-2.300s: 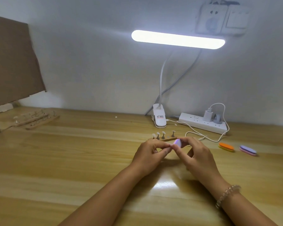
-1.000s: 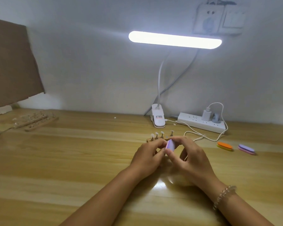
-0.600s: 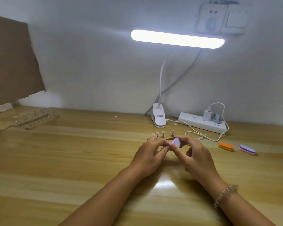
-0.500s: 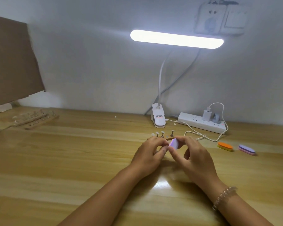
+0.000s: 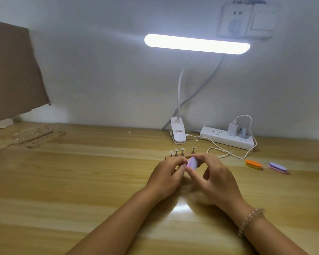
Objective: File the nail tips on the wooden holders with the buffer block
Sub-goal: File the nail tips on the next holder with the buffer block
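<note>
Right hand (image 5: 216,180) pinches buffer (image 5: 191,162), thumb below, fingers arched over. Left hand (image 5: 165,176) curled, fingertips against buffer; can't tell what it grips.

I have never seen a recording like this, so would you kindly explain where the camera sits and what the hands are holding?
There is no machine here: a person works with bare hands, filmed by one wide-angle camera worn on the head, looking forward and down. The right hand pinches a small purple buffer block. The left hand curls its fingers toward it; what they pinch is too small to tell. Just behind the hands stands a wooden holder carrying nail tips. On the table also lie an orange block, a second purple block, a power strip, a clip lamp and more holders at far left.
</note>
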